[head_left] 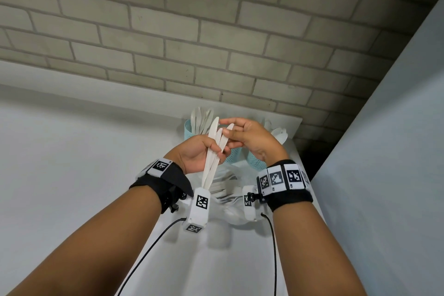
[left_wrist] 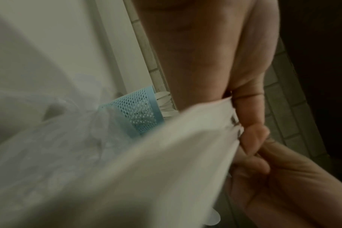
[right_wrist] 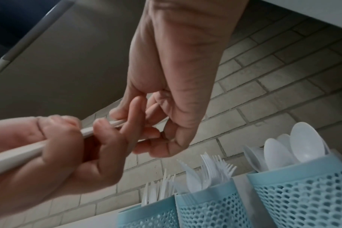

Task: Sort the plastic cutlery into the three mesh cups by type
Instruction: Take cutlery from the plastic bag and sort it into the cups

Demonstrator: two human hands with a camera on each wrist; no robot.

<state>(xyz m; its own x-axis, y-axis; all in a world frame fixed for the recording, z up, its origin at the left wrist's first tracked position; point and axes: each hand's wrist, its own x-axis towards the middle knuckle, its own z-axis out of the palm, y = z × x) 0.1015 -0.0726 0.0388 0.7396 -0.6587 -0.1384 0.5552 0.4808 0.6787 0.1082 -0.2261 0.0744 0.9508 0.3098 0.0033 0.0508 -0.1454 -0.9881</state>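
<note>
My left hand (head_left: 211,151) grips a bundle of several white plastic knives (head_left: 215,142) by their middles, blades pointing up and away. My right hand (head_left: 229,133) meets it from the right and pinches the tip of one knife blade (right_wrist: 117,122). Both hands hover above three light-blue mesh cups. In the right wrist view the right cup (right_wrist: 307,194) holds spoons (right_wrist: 305,141), the middle cup (right_wrist: 209,206) holds forks (right_wrist: 219,168), and the left cup (right_wrist: 146,217) holds more white cutlery. The left wrist view is mostly filled by the blurred knife handles (left_wrist: 146,169).
Loose white cutlery (head_left: 227,191) lies on the white table (head_left: 72,151) beneath my wrists, in front of the cups. A brick wall (head_left: 216,31) stands right behind the cups. A pale panel (head_left: 396,151) rises at the right. Cables trail from both wrist cameras.
</note>
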